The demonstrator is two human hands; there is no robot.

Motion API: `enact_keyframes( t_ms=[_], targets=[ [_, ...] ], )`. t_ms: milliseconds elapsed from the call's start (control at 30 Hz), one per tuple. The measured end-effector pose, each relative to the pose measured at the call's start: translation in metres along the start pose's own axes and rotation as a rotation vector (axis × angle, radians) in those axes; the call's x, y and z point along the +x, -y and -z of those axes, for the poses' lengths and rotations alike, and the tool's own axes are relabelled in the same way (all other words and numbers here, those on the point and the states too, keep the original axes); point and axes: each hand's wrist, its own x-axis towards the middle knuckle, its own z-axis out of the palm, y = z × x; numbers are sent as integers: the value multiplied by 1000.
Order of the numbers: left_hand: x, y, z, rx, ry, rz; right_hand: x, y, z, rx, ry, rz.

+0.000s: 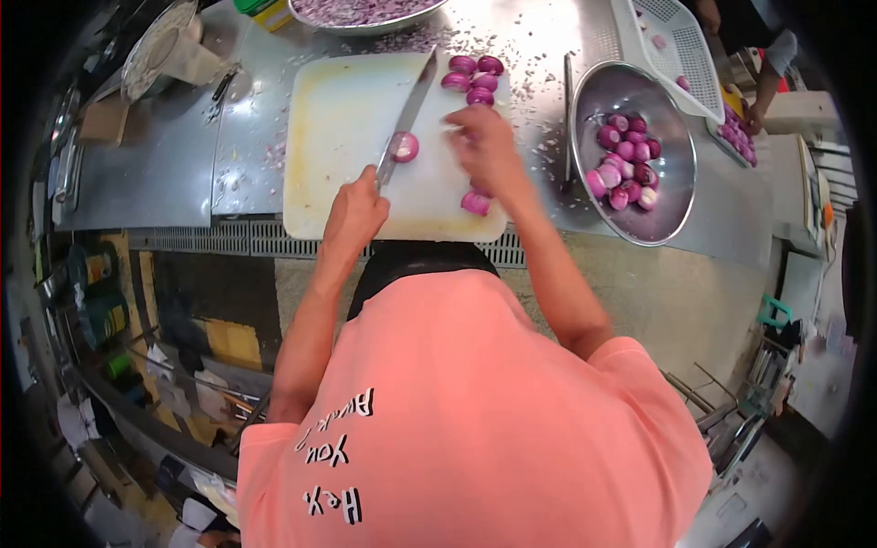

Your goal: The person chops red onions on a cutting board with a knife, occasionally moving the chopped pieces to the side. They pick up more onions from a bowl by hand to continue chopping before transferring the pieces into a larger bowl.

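Observation:
My left hand (pixel 354 212) is wrapped round the handle of a long kitchen knife (pixel 416 105), its blade slanting away over the white cutting board (pixel 333 137). Against the blade's right side sits a peeled red onion piece (pixel 405 147). Smeared by motion, my right hand (pixel 484 146) hovers at the board's right side, over a row of onions. Whether its fingers hold anything is hidden. Beyond it lie several purple onions (pixel 481 80), and another onion (pixel 475 202) shows below it near the front edge.
A steel bowl (pixel 676 196) with several peeled onions stands at the right, a thin dark rod (pixel 567 123) beside it. Chopped onion fills a bowl (pixel 365 27) at the back. A white basket (pixel 699 82) and another person's hand (pixel 756 116) by an onion tray are far right.

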Motion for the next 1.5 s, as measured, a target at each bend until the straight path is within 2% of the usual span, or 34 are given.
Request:
enact_keyframes(
  t_ms=[67,100,133,167,200,267,333,367,400,433,467,533,600,667,733,867,967,1033,1133,1300,1367,1500],
  targets=[
    [-11,-4,5,-78,-4,28,-4,-14,69,-90,-227,-66],
    [-19,-14,13,-127,35,134,-8,-32,110,-408,-301,-58],
    [-24,-18,17,-174,81,242,-15,-41,146,-746,-291,-136],
    [-24,-15,17,-172,85,239,-25,-83,188,-996,22,-353],
    [-24,-10,16,-165,86,224,-26,-84,198,-1024,41,-525],
    [-23,-4,11,-165,71,221,-32,-88,203,-993,11,-473],
    [-24,2,9,-92,31,42,-30,-48,169,-746,-194,-122],
    [-27,7,5,-80,22,62,-24,-19,138,-415,-234,-128],
    [-22,11,-2,-74,-20,33,-20,-21,109,-413,-202,59],
    [-21,13,-4,-71,-55,2,-19,-8,74,-236,-122,47],
    [-23,12,-3,-65,-54,7,-18,4,43,35,16,-84],
    [-25,7,2,-182,13,88,-15,1,-15,-72,135,-48],
    [-31,6,8,-194,-7,107,-14,4,-49,-114,174,-97],
    [-40,4,16,-204,-27,134,-13,-7,-72,-206,121,45],
    [-49,1,24,-255,-71,186,-10,-18,-80,-217,140,81],
    [-53,8,31,-253,-117,217,-8,-19,-69,-164,250,-23],
    [-55,14,31,-235,-153,164,-11,-10,-67,-266,333,27],
    [-55,12,31,-276,-143,193,-16,-7,-76,-264,377,198],
    [-55,3,35,-258,-177,246,-27,2,-96,-237,378,203],
    [-57,11,51,-304,-292,218,-35,5,-113,-231,420,155],
    [-59,21,57,-331,-338,230,-35,6,-116,-119,329,247],
    [-62,28,56,-395,-409,157,-32,-1,-134,-38,377,329]
  ],
)
